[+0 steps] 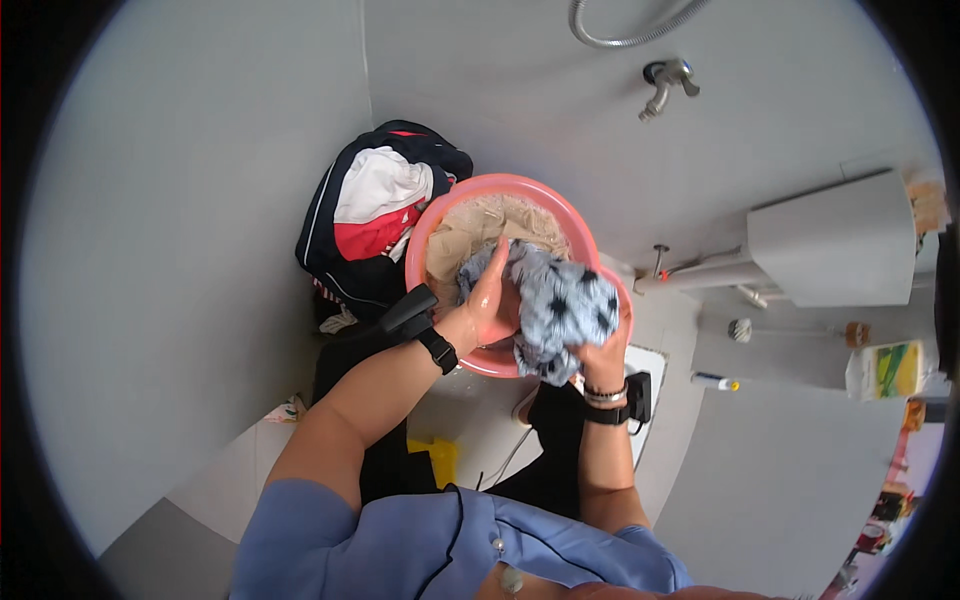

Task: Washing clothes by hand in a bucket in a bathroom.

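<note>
A wet light blue-grey cloth with dark star-like patches hangs bunched over the right side of a pink basin. My right hand grips it from the right, its fingers partly hidden by the folds. My left hand, wet, is held over the basin with its fingers stretched out and lies against the cloth's left side. Part of the same cloth trails behind that hand into the basin. Beige fabric lies soaking in the sudsy water.
Left of the basin is a heap of dark, white and red clothes against the wall. A second pink rim shows at right. A metal tap and a shower hose are on the wall. A yellow object is between my legs.
</note>
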`<state>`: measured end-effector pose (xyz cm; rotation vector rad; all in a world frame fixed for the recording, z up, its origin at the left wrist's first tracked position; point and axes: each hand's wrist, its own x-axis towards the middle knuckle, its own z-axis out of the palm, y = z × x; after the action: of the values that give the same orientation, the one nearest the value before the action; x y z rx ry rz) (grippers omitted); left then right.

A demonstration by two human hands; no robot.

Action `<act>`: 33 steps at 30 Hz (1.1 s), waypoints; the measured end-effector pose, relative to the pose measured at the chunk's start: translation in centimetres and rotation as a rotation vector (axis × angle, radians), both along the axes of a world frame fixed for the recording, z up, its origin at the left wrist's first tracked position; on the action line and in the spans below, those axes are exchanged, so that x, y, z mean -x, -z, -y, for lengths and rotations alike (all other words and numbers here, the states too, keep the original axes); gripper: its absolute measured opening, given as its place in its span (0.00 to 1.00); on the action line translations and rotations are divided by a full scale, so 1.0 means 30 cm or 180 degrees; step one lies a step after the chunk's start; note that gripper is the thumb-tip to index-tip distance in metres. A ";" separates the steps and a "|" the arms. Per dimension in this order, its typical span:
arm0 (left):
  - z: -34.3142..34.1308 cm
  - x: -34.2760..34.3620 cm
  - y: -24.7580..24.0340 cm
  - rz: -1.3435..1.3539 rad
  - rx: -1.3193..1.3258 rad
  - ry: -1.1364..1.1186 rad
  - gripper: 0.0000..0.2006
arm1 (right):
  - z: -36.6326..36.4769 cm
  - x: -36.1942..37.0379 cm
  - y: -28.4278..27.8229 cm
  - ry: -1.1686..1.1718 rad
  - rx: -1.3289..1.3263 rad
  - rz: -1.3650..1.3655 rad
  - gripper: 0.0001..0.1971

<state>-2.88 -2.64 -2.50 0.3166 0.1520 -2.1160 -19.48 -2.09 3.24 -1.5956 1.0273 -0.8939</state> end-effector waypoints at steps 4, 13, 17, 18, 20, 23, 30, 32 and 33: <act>0.019 -0.029 -0.046 0.0014 -0.0083 -0.0820 0.34 | -0.036 0.060 0.045 -0.0911 -0.0077 -0.0284 0.25; 0.029 -0.022 -0.039 -0.0263 -0.0002 -0.0885 0.21 | 0.083 0.046 0.135 0.0532 -0.1085 0.1066 0.28; 0.035 -0.021 0.018 0.0033 -0.0531 -0.0883 0.16 | -0.043 -0.153 0.024 0.0674 0.1040 -0.0251 0.27; 0.037 -0.016 0.038 0.0174 -0.0350 -0.0799 0.15 | -0.073 -0.172 0.035 0.0484 0.1769 -0.0869 0.27; 0.005 -0.033 -0.027 0.0996 0.0030 -0.0945 0.14 | -0.127 -0.274 0.000 0.0228 0.2187 -0.1169 0.19; -0.013 -0.001 0.061 0.1642 -0.0217 -0.0415 0.15 | -0.051 -0.266 0.145 0.0535 0.2597 -0.1297 0.10; 0.008 0.058 0.060 0.1690 -0.0768 -0.0966 0.14 | 0.023 -0.205 0.185 0.1034 0.1417 -0.0653 0.04; 0.019 0.013 0.034 0.1129 -0.0695 -0.0958 0.15 | -0.041 -0.226 0.123 0.0657 0.1525 -0.0674 0.05; 0.024 -0.010 0.066 0.1054 -0.0570 -0.0815 0.15 | -0.090 -0.241 0.105 0.0478 0.1927 -0.0954 0.07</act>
<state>-2.59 -3.37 -4.46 0.7102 0.1769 -1.7728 -12.27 0.60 0.10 -2.2311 1.1605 -1.1652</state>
